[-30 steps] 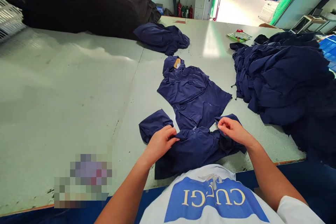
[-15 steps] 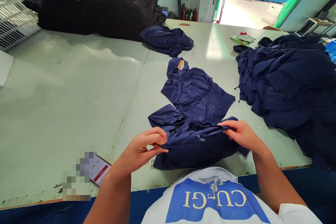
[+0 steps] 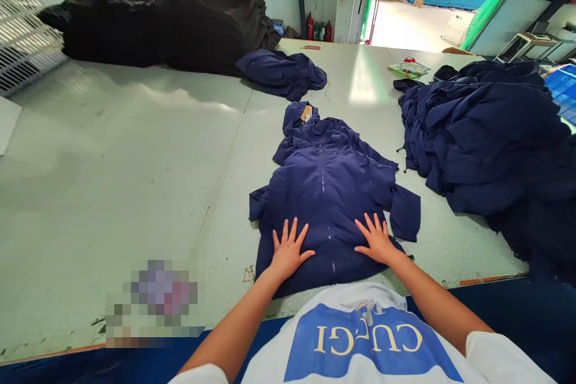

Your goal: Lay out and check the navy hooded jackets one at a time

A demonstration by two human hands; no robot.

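A navy zip jacket (image 3: 328, 210) lies spread out in front of me, its zipper running down the middle. My left hand (image 3: 288, 250) rests flat on the jacket's lower left side with fingers spread. On the lower right side, my right hand (image 3: 376, 239) also lies flat, fingers apart. Each sleeve sticks out sideways, the right one (image 3: 405, 211) reaching further than the left. Beyond its top edge, partly covered, shows another navy garment with a hood (image 3: 294, 115) and a brown paper tag (image 3: 306, 113) on it.
Navy garments (image 3: 486, 132) are heaped along the table's right side. A dark pile of clothing (image 3: 180, 18) stands at the back left, with a loose navy garment (image 3: 283, 74) beside it. A colourful packet (image 3: 408, 67) lies at the back. A blurred-out patch (image 3: 162, 288) covers something at front left.
The jacket was bunched up with its hem edge gripped in both hands. Now it lies flat over the garment beneath, and both hands have let go and opened onto it.
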